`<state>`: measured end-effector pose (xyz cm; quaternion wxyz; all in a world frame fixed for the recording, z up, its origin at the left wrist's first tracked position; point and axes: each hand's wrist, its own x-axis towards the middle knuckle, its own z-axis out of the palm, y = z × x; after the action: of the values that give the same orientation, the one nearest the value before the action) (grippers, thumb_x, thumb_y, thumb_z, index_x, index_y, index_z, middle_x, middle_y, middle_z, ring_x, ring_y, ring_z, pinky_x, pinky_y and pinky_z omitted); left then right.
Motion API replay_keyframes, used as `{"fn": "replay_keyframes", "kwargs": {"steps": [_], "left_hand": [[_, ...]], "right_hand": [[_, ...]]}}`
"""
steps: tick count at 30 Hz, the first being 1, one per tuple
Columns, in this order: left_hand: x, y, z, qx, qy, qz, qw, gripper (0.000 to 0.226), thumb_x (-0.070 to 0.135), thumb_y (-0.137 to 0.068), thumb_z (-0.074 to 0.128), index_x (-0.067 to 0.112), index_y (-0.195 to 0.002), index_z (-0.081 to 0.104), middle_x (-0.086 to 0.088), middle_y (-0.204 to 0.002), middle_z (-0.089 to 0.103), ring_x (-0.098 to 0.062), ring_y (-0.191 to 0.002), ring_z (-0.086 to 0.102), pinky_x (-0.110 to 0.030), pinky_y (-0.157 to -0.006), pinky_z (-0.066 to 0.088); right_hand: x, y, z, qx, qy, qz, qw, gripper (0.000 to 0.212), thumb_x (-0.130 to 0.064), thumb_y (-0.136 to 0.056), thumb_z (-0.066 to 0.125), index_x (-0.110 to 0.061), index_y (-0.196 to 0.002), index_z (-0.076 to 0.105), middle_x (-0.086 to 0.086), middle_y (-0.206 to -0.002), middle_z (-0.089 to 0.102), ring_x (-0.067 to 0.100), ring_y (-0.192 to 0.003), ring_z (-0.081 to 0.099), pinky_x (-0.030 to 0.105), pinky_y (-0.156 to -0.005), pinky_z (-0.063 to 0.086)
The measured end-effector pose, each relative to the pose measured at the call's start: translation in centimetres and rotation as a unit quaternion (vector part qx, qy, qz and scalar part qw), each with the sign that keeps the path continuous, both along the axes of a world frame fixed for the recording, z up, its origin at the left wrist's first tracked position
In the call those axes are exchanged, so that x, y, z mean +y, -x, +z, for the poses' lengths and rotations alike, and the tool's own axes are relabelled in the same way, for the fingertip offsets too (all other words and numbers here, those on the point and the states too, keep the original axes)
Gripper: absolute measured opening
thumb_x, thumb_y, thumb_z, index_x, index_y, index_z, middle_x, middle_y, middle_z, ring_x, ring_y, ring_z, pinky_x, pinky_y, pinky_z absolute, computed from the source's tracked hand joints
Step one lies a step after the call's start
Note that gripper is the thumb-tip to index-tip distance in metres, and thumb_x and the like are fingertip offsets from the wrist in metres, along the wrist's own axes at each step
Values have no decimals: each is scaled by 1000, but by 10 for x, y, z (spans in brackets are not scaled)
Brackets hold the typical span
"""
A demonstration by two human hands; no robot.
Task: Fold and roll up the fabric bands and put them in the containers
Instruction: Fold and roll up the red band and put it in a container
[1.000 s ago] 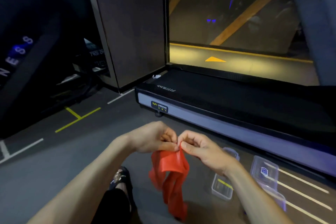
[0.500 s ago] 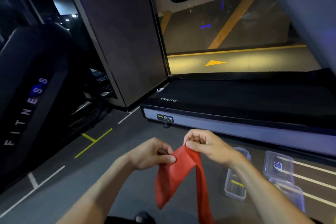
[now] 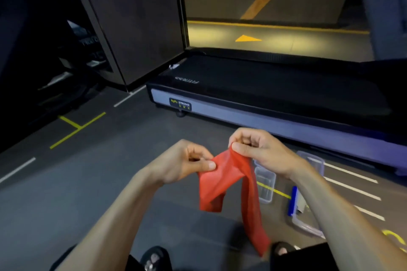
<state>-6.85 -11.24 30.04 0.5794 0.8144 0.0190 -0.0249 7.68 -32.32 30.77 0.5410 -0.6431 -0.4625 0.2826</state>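
- A person looks down at their own two bare hands, held out in front of the body above a dark grey floor (image 3: 66, 193).
- The left hand (image 3: 187, 161) pinches a red fabric band (image 3: 222, 174) between thumb and curled fingers, gripping one upper edge of it.
- The right hand (image 3: 257, 149) sits slightly higher and further forward and pinches the band's top fold between thumb and fingertips.
- The band stretches between the two hands, which are close together but not touching.
- From the left-hand grip a short flap hangs down, ending in a straight lower edge in mid-air.
- From the right-hand grip a longer strip hangs down towards the person's feet; whether its end touches the floor cannot be told.
- On the floor to the right, partly hidden by the right forearm, stands an open clear plastic container (image 3: 265, 187).
- Another clear container (image 3: 312, 160) lies beyond it, nearer the treadmill.
- A lid with a blue edge (image 3: 293, 202) lies nearer the person, beside more clear plastic.
- A treadmill (image 3: 275, 86) runs across the floor ahead of the hands, its grey side rail near the containers.
- Open floor with white and yellow painted lines spreads to the left, as far as a dark panel (image 3: 136, 17) standing at the treadmill's left end.
- Two dark sandalled feet (image 3: 154, 257) show at the bottom edge.
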Motion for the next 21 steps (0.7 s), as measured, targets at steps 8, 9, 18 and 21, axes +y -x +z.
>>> {"fn": "replay_keyframes", "kwargs": {"steps": [8, 9, 18, 21], "left_hand": [[20, -11, 3, -9, 32, -6, 999, 17, 23, -82, 79, 8, -91, 78, -10, -82, 75, -14, -78, 66, -27, -77, 53], [24, -12, 3, -6, 35, -6, 999, 14, 22, -81, 80, 11, -90, 78, -9, -82, 75, -14, -77, 66, -27, -77, 53], [53, -23, -8, 20, 15, 4, 1000, 17, 22, -85, 78, 7, -94, 78, -16, -89, 77, -13, -79, 66, -25, -76, 52], [56, -27, -7, 11, 22, 2, 1000, 23, 25, -83, 77, 6, -95, 78, -19, -92, 77, -15, -81, 67, -27, -79, 53]], "right_hand": [[23, -14, 9, -19, 18, -2, 1000, 9, -17, -99, 62, -9, -98, 66, -8, -80, 68, 6, -73, 60, 19, -72, 47], [25, -16, 10, -28, 23, 1, 999, 10, -18, -99, 63, -9, -98, 67, -7, -80, 68, 7, -73, 60, 20, -73, 47], [48, -24, 6, -96, 59, 13, 994, 8, -13, -100, 63, -7, -97, 67, -4, -82, 68, 9, -76, 61, 23, -76, 49], [50, -27, 3, -93, 65, 19, 993, 8, -12, -100, 63, -6, -96, 67, -7, -82, 68, 7, -76, 61, 21, -76, 49]]}}
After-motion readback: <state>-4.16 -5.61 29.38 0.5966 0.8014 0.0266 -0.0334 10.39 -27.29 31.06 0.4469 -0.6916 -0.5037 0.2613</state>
